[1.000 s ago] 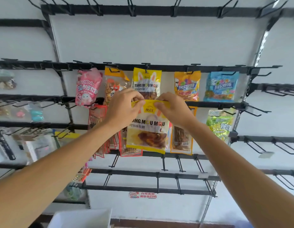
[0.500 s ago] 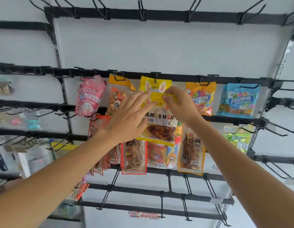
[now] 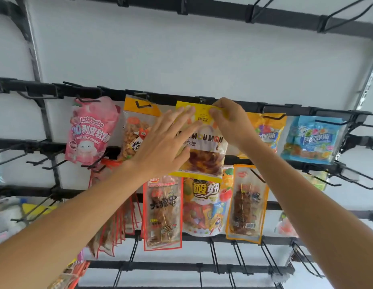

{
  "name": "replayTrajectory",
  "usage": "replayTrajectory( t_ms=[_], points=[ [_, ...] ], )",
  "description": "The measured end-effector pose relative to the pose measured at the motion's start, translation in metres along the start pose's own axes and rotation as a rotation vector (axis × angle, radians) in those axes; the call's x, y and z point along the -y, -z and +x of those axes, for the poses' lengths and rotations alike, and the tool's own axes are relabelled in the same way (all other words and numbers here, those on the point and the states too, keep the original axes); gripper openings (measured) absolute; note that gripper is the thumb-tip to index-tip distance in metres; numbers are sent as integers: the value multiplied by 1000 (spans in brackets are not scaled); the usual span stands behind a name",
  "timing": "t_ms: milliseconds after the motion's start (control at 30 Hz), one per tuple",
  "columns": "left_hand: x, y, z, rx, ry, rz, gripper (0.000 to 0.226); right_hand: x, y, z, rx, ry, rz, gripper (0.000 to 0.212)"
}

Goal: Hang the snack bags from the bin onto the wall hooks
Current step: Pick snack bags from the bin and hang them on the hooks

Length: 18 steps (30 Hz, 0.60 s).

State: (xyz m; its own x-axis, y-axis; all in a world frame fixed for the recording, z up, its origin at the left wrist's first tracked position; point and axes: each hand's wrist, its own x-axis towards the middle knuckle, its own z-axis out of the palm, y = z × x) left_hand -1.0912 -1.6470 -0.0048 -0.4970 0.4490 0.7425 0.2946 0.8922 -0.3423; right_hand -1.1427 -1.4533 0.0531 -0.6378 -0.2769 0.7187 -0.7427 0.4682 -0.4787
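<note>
Your right hand (image 3: 230, 124) pinches the top edge of the yellow snack bag (image 3: 204, 151) up at the hook rail (image 3: 285, 108). Your left hand (image 3: 166, 140) lies flat against the bag's front, fingers straight and spread.

head cam | angled upward | near wall hook rack (image 3: 223, 9) | arm's reach | single view

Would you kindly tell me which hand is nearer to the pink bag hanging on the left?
Left. The left hand rests flat on the yellow bag, to the right of the pink bag; the right hand pinches the yellow bag's top edge, farther right.
</note>
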Motion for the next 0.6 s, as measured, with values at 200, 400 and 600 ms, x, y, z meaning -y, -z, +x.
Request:
replayTrajectory(
  t_ms=[200, 400, 600],
  points=[
    [0, -10, 9, -76, 25, -10, 57, -7, -3, 11, 9, 22, 36, 16],
    [1, -12, 19, -121, 20, 7, 56, -8, 1, 15, 50, 17, 69, 18],
    [1, -13, 21, -154, 21, 0, 54, -6, 1, 20, 75, -40, 132, 18]
  ],
)
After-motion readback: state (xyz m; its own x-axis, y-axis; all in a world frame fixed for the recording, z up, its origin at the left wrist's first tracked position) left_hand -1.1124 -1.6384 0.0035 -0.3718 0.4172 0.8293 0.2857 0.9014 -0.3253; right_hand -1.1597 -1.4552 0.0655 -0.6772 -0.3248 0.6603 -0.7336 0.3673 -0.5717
